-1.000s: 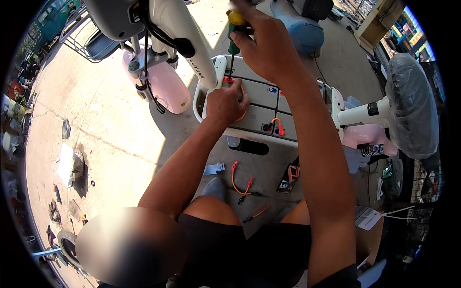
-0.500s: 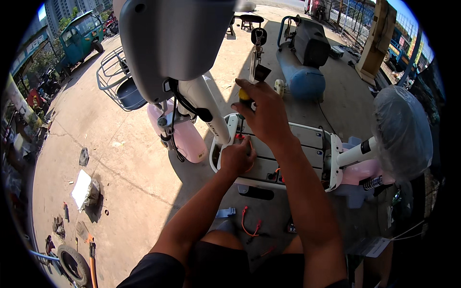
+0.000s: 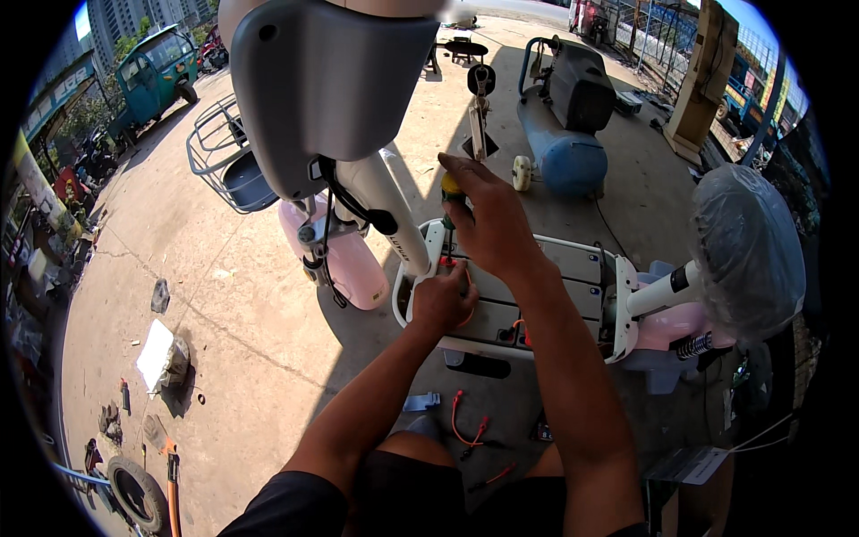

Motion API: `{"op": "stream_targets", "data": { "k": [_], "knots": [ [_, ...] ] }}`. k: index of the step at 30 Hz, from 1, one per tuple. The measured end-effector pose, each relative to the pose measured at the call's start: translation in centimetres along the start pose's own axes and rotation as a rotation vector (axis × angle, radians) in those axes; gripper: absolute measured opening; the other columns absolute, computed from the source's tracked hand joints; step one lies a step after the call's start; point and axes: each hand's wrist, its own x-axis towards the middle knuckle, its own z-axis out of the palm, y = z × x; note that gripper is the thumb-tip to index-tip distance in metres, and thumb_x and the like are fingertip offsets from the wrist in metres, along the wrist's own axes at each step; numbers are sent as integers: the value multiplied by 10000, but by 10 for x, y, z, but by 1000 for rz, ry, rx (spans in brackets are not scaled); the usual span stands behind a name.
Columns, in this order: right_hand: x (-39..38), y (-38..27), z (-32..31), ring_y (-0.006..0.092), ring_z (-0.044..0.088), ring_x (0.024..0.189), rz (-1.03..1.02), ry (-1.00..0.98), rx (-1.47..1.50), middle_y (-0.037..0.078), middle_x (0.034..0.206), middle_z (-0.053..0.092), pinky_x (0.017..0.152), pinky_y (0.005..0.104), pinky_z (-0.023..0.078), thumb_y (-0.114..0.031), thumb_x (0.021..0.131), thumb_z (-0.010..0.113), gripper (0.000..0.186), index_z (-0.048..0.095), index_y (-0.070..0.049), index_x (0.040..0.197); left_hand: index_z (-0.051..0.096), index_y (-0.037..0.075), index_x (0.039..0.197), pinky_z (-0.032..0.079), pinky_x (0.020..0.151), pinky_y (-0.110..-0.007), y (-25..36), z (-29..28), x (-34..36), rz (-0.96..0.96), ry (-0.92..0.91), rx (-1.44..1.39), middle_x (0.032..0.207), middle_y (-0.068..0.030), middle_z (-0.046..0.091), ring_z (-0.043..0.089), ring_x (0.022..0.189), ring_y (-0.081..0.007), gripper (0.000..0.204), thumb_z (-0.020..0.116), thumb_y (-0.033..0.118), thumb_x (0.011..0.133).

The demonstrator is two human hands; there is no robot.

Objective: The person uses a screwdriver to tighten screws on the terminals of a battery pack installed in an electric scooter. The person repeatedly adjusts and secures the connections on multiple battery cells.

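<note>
My right hand (image 3: pixel 490 215) is closed round a screwdriver (image 3: pixel 450 188) with a yellow and dark green handle. The screwdriver stands upright, its shaft reaching down to a red terminal cover (image 3: pixel 446 262) on the batteries (image 3: pixel 564 279) in the scooter's footwell. Beside the shaft's lower end, my left hand (image 3: pixel 438 304) pinches at the end of an orange wire (image 3: pixel 469 311), which loops out from its fingertips. The exact grip and the screwdriver's tip are hidden. The scooter's white steering column (image 3: pixel 385 201) rises just left of both hands.
Red leads (image 3: pixel 461 430) and a light blue bracket (image 3: pixel 420 401) lie on the ground before me. The grey front panel (image 3: pixel 331 89) overhangs at upper left. A plastic-wrapped seat (image 3: pixel 750 251) stands at right, a blue air compressor (image 3: pixel 564 157) behind.
The view has shifted slightly. My right hand has turned a little on the screwdriver, showing more of its handle. My left hand stays at the red terminal cover.
</note>
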Motion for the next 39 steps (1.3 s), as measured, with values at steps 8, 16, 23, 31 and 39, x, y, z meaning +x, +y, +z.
{"op": "stream_targets", "data": {
  "k": [8,16,23,31,39],
  "knots": [
    [1,-9,-3,383,685,995,47,-39,-61,217,1171,662,874,447,550,-79,862,735,536,601,-28,1378,647,65,1334,577,651,-480,-6,3,-2,1,26,-14,757,-190,711,712,668,-361,565,662,375,861],
    [1,-14,-4,394,681,985,102,-93,-94,215,1149,654,880,456,548,-105,868,745,549,592,-42,1392,636,69,1346,578,656,-474,-5,0,-2,-18,-7,1,760,-187,712,715,674,-357,579,668,383,861],
    [3,-6,6,345,673,938,4,25,26,186,1057,656,843,427,536,-129,844,782,546,633,-95,1369,631,71,1360,578,650,-470,-3,0,-2,-17,-2,5,752,-185,710,712,661,-356,581,652,380,868],
    [4,-4,7,353,679,953,-30,53,84,195,1083,669,850,429,527,-109,853,753,541,615,-51,1374,625,71,1370,579,647,-470,-3,2,-1,-12,-3,6,753,-185,709,711,657,-351,586,644,382,873],
    [0,-2,2,389,674,1001,23,-19,-49,226,1148,657,881,448,534,-69,869,721,600,542,-46,1441,628,68,1367,581,647,-465,-4,1,-2,-3,-6,4,765,-182,714,713,663,-349,582,642,382,877]
  ]
}}
